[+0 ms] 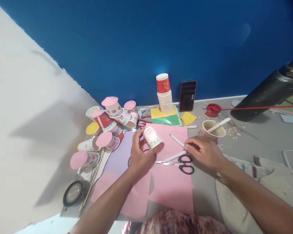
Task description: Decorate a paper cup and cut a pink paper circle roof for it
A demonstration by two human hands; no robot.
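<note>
1. The left hand (143, 154) is holding a decorated paper cup (152, 136) tilted above pink paper (172, 191); its thumb and fingers are curving around the wall and gripping it from opposite sides.
2. The right hand (205, 151) is pinching a slim white pen (177, 141), its fingers pressing together near one end. The pen's dark end is pointing away from the hand, standing apart from the cup; whether it is touching the paper cannot be told.
3. A second white pen (174, 156) is lying beside the black-handled scissors (177, 163).
4. On the counter (200, 195), several decorated cups (114, 110) are clustering at the left, while a stack of cups (165, 102) is standing on coloured sheets near the wall.
5. The step in hand is apparently drawing on the cup, whose wall is already showing a pink window and green strokes.
6. By this reading, the next move is calling for a steady left grip, a bare patch facing the pen, and light pressure on the thin wall.
</note>
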